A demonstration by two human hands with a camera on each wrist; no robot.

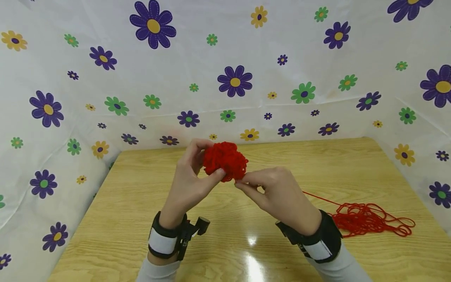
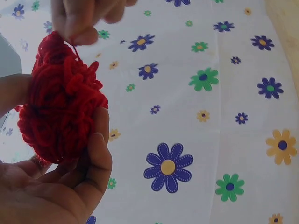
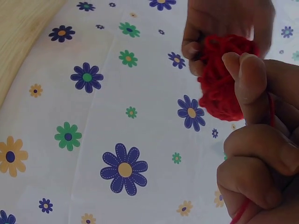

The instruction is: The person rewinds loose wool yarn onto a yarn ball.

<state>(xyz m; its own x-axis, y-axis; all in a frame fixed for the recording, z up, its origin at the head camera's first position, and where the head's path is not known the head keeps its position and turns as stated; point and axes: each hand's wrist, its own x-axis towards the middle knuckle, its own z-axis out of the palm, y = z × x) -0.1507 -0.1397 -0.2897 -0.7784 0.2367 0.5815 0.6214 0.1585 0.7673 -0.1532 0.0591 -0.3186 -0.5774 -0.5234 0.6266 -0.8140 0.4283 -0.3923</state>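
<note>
While the left hand (image 1: 192, 184) grips one ball of red yarn (image 1: 225, 159) above the middle of one wooden table (image 1: 130, 223), the right hand (image 1: 278, 192) pinches one strand (image 2: 76, 52) at the ball's right side. One loose heap (image 1: 366, 220) of red yarn lies on the table's right, one length (image 1: 320, 198) stretching toward the right hand. Two black straps (image 1: 163, 239) circle the wrists, one each.

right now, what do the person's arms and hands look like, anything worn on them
The left hand and right hand are bare of gloves. A black left strap and matching right strap wrap the wrists, each with a whitish rectangular patch. Each also carries a dark, angular device: left device, right device. The left sleeve and right sleeve are plain light grey.
</note>
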